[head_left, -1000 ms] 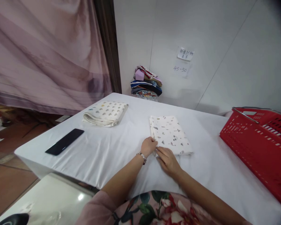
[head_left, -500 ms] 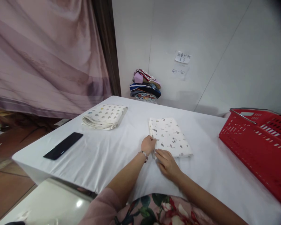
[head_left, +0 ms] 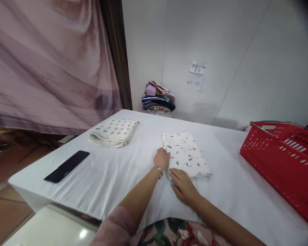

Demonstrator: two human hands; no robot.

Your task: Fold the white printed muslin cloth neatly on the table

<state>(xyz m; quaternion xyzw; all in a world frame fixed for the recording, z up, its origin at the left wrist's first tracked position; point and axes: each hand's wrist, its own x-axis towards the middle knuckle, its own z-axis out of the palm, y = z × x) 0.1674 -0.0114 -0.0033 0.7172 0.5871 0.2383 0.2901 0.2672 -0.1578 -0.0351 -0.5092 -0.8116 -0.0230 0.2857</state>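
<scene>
A folded white cloth with small printed figures (head_left: 186, 154) lies on the white-covered table (head_left: 113, 171) in front of me. My left hand (head_left: 161, 159), a bracelet on its wrist, is curled against the cloth's left edge with its fingertips tucked at the fold. My right hand (head_left: 182, 186) rests at the cloth's near left corner, fingers bent and pinching the edge. Both hands touch the cloth, which lies flat.
A second folded cloth with coloured dots (head_left: 114, 131) lies at the far left of the table. A black phone (head_left: 66, 166) sits near the left edge. A red plastic basket (head_left: 284, 160) stands at the right. A pile of folded fabrics (head_left: 157, 99) is against the wall.
The hands have stayed at the cloth's near left corner, the left one shifting slightly along the edge. The view has tilted up a little.
</scene>
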